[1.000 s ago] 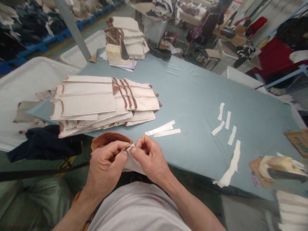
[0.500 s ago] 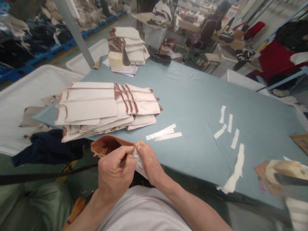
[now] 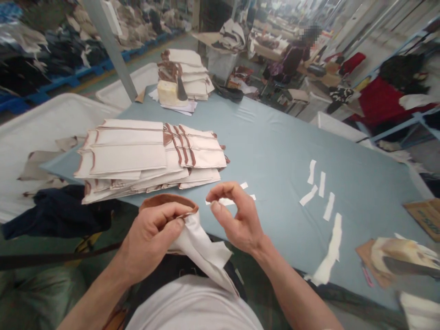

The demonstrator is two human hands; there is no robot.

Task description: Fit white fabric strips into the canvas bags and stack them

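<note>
My left hand (image 3: 147,238) pinches the rim of a white cloth bag (image 3: 202,252) with a brown inner band (image 3: 172,198), just off the table's near edge. The bag's white side hangs down to the right, its lower end loose over my lap; part of the rim is hidden behind my fingers. Apart from the bag, my right hand (image 3: 240,220) is raised over the table edge, thumb and forefinger curved with a gap between them and nothing visible in it. Below and behind these fingers lie white strips (image 3: 227,201), partly covered by the hand.
White cloth bags with brown trim (image 3: 130,158) are stacked on the blue-green table (image 3: 268,151), left of centre. Another stack (image 3: 192,68) and a yellowish block (image 3: 167,93) stand farther back. More strips (image 3: 322,184) lie to the right. A person (image 3: 292,59) sits in the background.
My right hand has let go of the bag's rim and moved up and right, fingers parting. The bag's white side now hangs into view; my left hand still grips the rim.
</note>
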